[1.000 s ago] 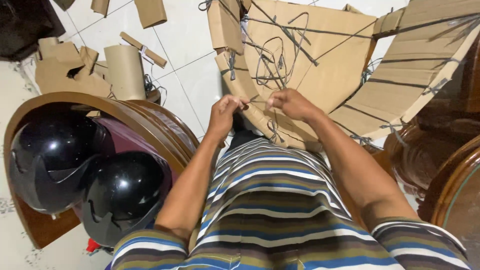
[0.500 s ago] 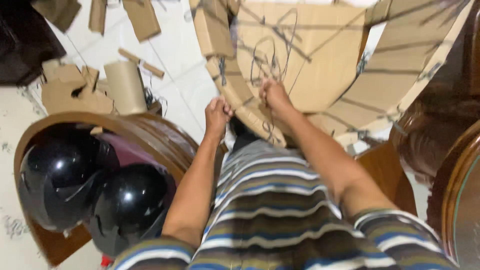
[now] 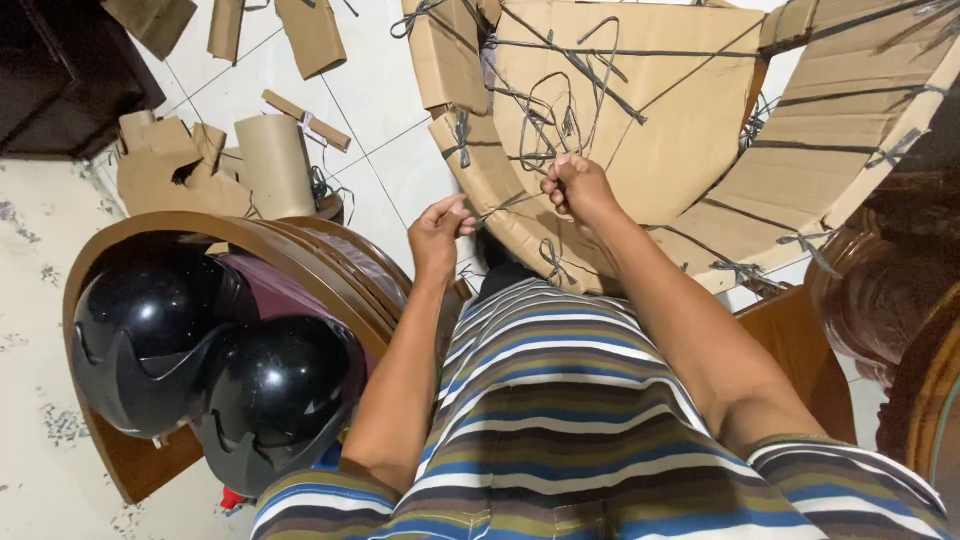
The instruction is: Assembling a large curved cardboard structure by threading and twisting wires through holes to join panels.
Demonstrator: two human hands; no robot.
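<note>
A big brown cardboard-wrapped package [image 3: 660, 130] bound with grey plastic string stands on the floor in front of me. My left hand [image 3: 440, 232] pinches a strand of the grey string [image 3: 500, 205] at the package's lower left edge. My right hand [image 3: 578, 188] is closed on the same tangle of string a little higher and to the right. The strand runs taut between the two hands. Loops of loose string hang over the cardboard above my right hand.
Two black helmets [image 3: 200, 370] lie on a round wooden chair [image 3: 330, 250] at my left. Cardboard scraps [image 3: 200, 160] litter the white tiled floor at the top left. Dark carved wooden furniture [image 3: 890, 290] stands at the right.
Both hands have risen slightly and moved apart, pulling the string tighter. The view has shifted a little.
</note>
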